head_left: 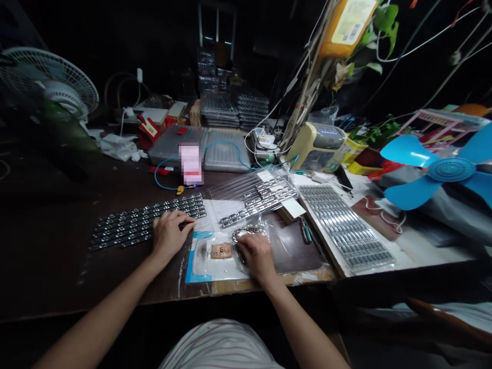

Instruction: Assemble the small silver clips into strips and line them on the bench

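My left hand (172, 233) rests over the right part of several rows of small dark, shiny metal parts (126, 225) on the dark table. Its thumb and forefinger come together at the right; whatever they pinch is too small to make out. My right hand (258, 252) dips its curled fingers into a heap of small shiny metal pieces (249, 229) on clear plastic; anything in its grip is hidden. Between the hands, a small tan block (221, 251) with a little round metal piece on it lies on a white sheet with blue edges (203, 278).
Behind the hands lies a clear ribbed tray (238, 197) partly filled with metal parts. A filled tray (346, 225) lies at right, near a blue fan (448, 169). A phone (191, 164) stands at the back, with a blue cable (226, 143). A green-handled tool (306, 231) lies right.
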